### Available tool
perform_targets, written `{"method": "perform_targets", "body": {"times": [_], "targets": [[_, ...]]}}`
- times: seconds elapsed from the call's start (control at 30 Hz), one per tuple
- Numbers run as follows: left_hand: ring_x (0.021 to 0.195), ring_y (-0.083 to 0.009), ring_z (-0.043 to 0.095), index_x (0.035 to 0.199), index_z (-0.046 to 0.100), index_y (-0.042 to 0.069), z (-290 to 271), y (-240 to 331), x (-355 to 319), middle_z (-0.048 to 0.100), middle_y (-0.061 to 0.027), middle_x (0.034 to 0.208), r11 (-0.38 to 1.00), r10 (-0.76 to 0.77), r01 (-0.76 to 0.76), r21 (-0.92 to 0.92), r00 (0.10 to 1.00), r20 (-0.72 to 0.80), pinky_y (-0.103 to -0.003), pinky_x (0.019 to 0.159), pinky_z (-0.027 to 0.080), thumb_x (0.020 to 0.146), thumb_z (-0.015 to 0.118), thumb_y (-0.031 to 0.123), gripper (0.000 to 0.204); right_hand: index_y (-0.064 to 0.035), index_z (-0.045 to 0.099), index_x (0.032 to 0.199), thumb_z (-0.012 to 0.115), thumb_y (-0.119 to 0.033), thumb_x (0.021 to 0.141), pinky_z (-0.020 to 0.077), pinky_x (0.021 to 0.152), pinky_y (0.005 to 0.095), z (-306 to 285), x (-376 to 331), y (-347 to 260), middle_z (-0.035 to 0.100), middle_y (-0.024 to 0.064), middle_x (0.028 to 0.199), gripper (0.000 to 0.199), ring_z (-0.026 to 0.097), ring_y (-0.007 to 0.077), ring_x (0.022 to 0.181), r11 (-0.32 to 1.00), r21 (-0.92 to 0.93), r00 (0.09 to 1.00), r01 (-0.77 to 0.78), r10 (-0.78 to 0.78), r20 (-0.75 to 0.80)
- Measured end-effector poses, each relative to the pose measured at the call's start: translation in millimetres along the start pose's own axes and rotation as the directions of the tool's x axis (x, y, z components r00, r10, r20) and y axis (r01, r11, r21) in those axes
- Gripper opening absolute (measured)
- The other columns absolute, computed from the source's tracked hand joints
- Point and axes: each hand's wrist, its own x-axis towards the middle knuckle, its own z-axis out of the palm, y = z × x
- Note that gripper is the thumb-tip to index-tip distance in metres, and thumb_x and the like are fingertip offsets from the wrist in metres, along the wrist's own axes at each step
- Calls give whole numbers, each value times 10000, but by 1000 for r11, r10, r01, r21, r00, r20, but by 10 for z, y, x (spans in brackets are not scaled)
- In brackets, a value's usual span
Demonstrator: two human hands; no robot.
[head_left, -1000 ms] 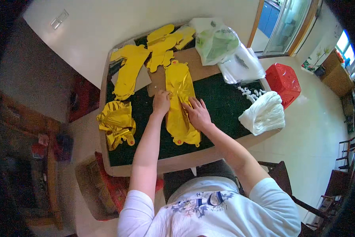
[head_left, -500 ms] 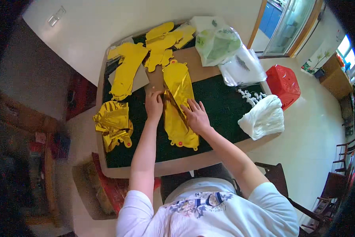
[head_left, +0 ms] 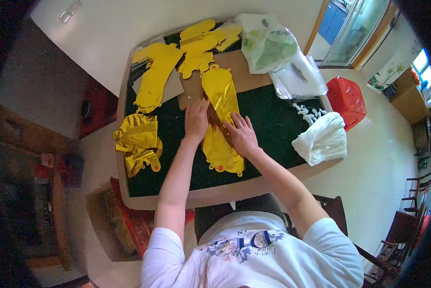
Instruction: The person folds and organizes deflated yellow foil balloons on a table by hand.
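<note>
A flat gold foil balloon [head_left: 223, 98] lies lengthwise in front of me, with loop tabs and a small red dot at each end. A diagonal fold crosses its middle. At its left edge, beside the fold, my left hand [head_left: 196, 121] rests with fingers stretched forward, fingertips at the foil. My right hand [head_left: 243, 136] lies on its right edge, fingers apart and pressing the foil down. Neither hand is wrapped round anything. Left of them sits a crumpled gold foil balloon [head_left: 137, 141], and beyond it a flat one [head_left: 158, 79].
More gold foil balloons [head_left: 203, 43] lie at the table's far side, near brown cardboard [head_left: 251, 74]. Clear plastic bags [head_left: 299, 77] and a white-green bag [head_left: 268, 45] are at far right. A white cloth-like bundle [head_left: 323, 141] lies at right; a red stool [head_left: 346, 101] stands beyond.
My left hand has moved right, onto the balloon's edge. The right hand has shifted slightly right and stays on the foil. The whole view has tilted a little.
</note>
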Motion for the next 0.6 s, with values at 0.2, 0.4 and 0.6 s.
{"method": "perform_targets", "body": {"times": [0.2,0.4,0.6], "targets": [[1300,-232,348,1272,494,101,110,-246,309,471,-65,1336,942,143,-153,297,988,55,-482,1081,220,912,451,219,381,-151,494,1269,515,-88,798,244,1077,469,-5,-33,-8,420,160,1346,476,355,309,1286,1000,12,999,-21,21,34],[1272,-224,367,1287,472,121,159,-220,374,481,-42,1302,963,26,-58,263,992,123,-516,1077,208,943,414,283,384,-145,480,1283,513,-91,803,214,1091,462,-29,-18,-18,398,151,1367,484,327,297,1308,999,8,996,-36,35,84],[1308,-240,319,1350,404,141,194,-134,459,373,-42,1414,952,-73,-4,305,968,240,-529,1071,199,938,409,339,457,-139,468,1297,492,-84,819,210,1091,465,-25,-23,62,392,153,1372,482,317,303,1313,999,-16,996,-28,30,87]]}}
